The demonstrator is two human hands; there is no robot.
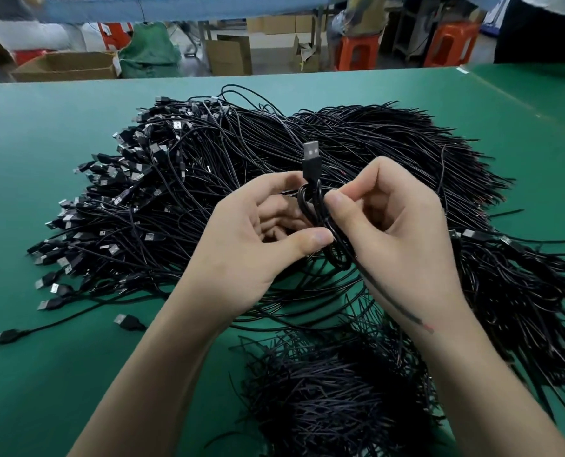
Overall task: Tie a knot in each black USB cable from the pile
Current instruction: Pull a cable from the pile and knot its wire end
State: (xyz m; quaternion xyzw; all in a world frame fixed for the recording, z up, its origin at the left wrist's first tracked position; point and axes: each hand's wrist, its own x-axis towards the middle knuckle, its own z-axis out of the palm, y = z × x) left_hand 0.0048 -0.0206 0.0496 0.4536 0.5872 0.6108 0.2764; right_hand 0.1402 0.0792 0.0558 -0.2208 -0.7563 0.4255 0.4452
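A black USB cable [311, 161] is coiled into a small bundle between both hands, its plug pointing up. My left hand [251, 245] grips the coil from the left, thumb pressed against its lower part. My right hand [396, 232] pinches the coil from the right with thumb and forefinger. The cable's loose tail, ending in bare red wire, runs down across my right wrist. Under the hands spreads a large pile of black USB cables [228, 166], plugs fanned out to the left, cut ends to the right.
The green table [43, 374] holds a second heap of thin black ties [334, 390] close to me on the right. Beyond the far edge are cardboard boxes [66, 65], orange stools [357, 52] and a person in dark clothing [538, 31].
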